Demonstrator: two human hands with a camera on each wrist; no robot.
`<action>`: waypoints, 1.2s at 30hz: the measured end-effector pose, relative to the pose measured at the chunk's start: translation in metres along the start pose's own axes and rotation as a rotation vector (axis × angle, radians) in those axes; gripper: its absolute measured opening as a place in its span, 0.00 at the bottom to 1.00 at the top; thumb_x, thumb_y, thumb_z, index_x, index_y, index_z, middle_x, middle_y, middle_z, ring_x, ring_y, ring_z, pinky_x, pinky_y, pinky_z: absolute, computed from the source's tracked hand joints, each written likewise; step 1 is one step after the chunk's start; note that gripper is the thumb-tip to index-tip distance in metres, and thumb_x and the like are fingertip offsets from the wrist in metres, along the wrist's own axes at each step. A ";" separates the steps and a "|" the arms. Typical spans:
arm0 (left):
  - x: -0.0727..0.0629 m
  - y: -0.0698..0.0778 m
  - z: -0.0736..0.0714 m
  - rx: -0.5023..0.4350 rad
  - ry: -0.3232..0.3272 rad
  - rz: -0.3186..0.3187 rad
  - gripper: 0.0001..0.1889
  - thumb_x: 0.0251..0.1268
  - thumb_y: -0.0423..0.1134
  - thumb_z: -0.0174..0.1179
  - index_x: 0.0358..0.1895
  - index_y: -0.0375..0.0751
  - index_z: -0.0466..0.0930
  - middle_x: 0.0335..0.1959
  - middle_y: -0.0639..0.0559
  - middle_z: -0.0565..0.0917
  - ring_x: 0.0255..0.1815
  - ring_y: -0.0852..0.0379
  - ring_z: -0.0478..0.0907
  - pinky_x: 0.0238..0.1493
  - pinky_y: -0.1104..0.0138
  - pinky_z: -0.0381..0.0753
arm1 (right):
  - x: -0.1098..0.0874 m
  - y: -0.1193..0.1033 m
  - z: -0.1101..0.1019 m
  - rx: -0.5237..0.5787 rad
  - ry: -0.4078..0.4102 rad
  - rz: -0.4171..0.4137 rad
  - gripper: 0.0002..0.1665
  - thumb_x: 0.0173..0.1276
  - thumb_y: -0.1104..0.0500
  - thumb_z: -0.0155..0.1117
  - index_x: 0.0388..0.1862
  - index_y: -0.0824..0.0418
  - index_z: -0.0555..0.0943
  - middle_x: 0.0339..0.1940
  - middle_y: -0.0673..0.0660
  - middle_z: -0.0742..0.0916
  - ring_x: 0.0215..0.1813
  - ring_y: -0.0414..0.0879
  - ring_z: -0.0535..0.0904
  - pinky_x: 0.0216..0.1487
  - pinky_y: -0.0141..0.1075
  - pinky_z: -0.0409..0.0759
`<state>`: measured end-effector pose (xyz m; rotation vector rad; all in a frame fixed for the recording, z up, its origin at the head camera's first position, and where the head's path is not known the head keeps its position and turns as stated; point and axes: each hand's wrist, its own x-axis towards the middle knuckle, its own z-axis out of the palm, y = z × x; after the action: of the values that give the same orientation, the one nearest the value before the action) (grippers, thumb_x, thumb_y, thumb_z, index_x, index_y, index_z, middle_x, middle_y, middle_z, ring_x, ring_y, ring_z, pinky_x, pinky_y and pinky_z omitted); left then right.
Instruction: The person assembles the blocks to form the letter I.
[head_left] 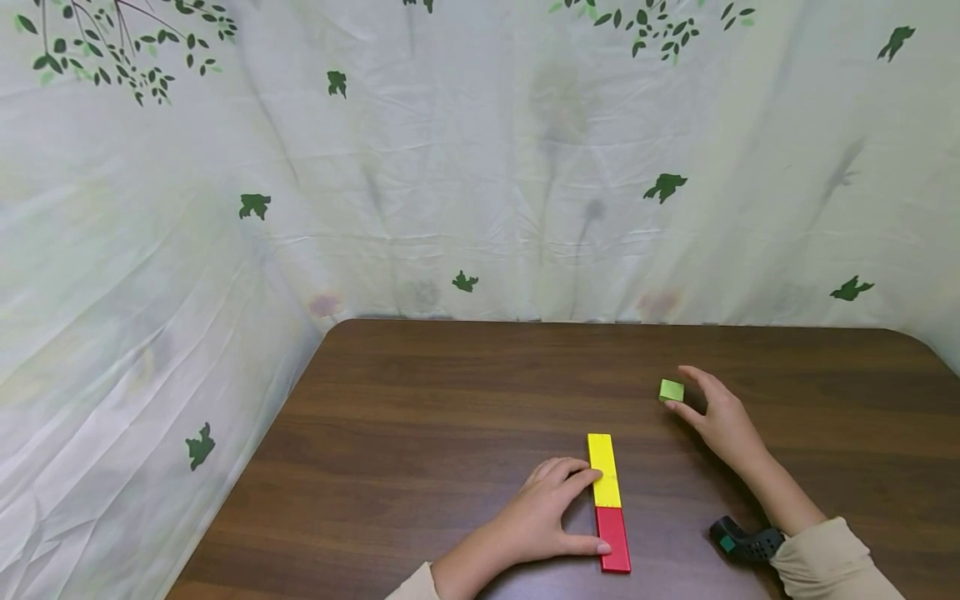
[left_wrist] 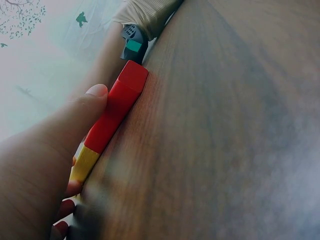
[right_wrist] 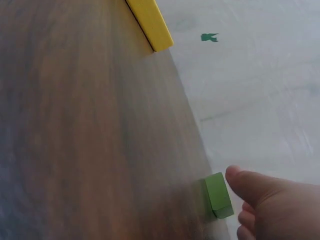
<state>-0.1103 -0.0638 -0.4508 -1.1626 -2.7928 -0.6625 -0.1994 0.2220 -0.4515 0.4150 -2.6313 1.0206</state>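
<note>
A yellow block (head_left: 604, 471) and a red block (head_left: 613, 540) lie end to end in one line on the brown table. My left hand (head_left: 551, 508) rests along their left side, its thumb at the red block (left_wrist: 117, 110) and its index finger at the yellow one. Farther back and to the right, a small green block (head_left: 671, 391) stands on the table. My right hand (head_left: 723, 417) is beside it, with thumb and index finger spread. In the right wrist view, the thumb is slightly apart from the green block (right_wrist: 218, 196).
The wooden table (head_left: 450, 375) ends at a white curtain (head_left: 487, 167) with green leaf and bird prints behind it. A dark wrist strap with a camera (head_left: 746, 542) sits on the right wrist.
</note>
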 end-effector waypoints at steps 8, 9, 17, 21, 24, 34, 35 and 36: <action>0.000 0.000 0.000 -0.008 -0.009 -0.006 0.39 0.47 0.68 0.55 0.62 0.51 0.64 0.56 0.58 0.66 0.60 0.58 0.59 0.61 0.61 0.58 | 0.001 0.004 0.001 0.010 -0.044 0.038 0.31 0.60 0.61 0.63 0.58 0.73 0.66 0.53 0.71 0.73 0.52 0.64 0.69 0.48 0.56 0.68; 0.000 0.000 0.000 -0.008 -0.010 -0.006 0.39 0.47 0.68 0.55 0.62 0.51 0.64 0.56 0.58 0.66 0.60 0.59 0.59 0.61 0.61 0.58 | 0.001 0.004 0.001 0.010 -0.049 0.044 0.30 0.60 0.61 0.63 0.58 0.73 0.66 0.53 0.71 0.73 0.52 0.64 0.70 0.48 0.56 0.68; 0.000 0.000 0.000 -0.002 -0.009 -0.004 0.39 0.48 0.68 0.55 0.62 0.51 0.64 0.56 0.58 0.66 0.60 0.58 0.59 0.61 0.61 0.59 | 0.002 0.006 0.001 -0.002 -0.067 0.054 0.27 0.60 0.65 0.62 0.57 0.73 0.67 0.50 0.70 0.73 0.49 0.63 0.71 0.45 0.55 0.70; 0.000 0.001 0.001 0.001 -0.009 -0.002 0.39 0.47 0.68 0.55 0.62 0.51 0.64 0.56 0.58 0.66 0.60 0.58 0.59 0.61 0.61 0.58 | 0.002 0.007 0.001 -0.012 -0.064 0.045 0.26 0.59 0.67 0.61 0.56 0.73 0.68 0.49 0.70 0.74 0.48 0.62 0.72 0.44 0.54 0.72; 0.000 0.001 0.001 0.000 -0.010 -0.004 0.39 0.47 0.68 0.55 0.62 0.51 0.64 0.56 0.58 0.66 0.60 0.58 0.59 0.61 0.61 0.58 | 0.003 0.008 0.001 -0.016 -0.063 0.038 0.25 0.59 0.67 0.62 0.55 0.73 0.69 0.49 0.69 0.74 0.47 0.61 0.72 0.43 0.53 0.72; 0.000 0.000 0.001 0.003 -0.007 -0.003 0.39 0.47 0.68 0.55 0.62 0.51 0.64 0.56 0.58 0.66 0.60 0.58 0.59 0.61 0.61 0.57 | 0.003 0.005 0.000 -0.025 -0.065 0.033 0.24 0.59 0.66 0.62 0.55 0.72 0.70 0.48 0.68 0.73 0.45 0.60 0.72 0.42 0.52 0.73; 0.000 0.000 0.001 0.004 -0.006 -0.002 0.39 0.47 0.68 0.55 0.62 0.51 0.64 0.56 0.58 0.66 0.60 0.58 0.59 0.61 0.61 0.57 | 0.003 0.004 0.000 -0.026 -0.067 0.033 0.25 0.60 0.65 0.62 0.55 0.71 0.70 0.48 0.68 0.72 0.45 0.61 0.72 0.43 0.53 0.73; 0.000 0.000 0.000 0.003 -0.005 -0.002 0.39 0.47 0.68 0.55 0.62 0.51 0.64 0.56 0.58 0.66 0.60 0.58 0.59 0.61 0.61 0.57 | 0.003 0.003 0.000 -0.025 -0.068 0.032 0.25 0.60 0.65 0.62 0.55 0.71 0.70 0.48 0.68 0.72 0.46 0.61 0.72 0.43 0.53 0.73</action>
<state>-0.1104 -0.0636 -0.4512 -1.1628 -2.7980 -0.6561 -0.2037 0.2241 -0.4522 0.4104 -2.7164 0.9985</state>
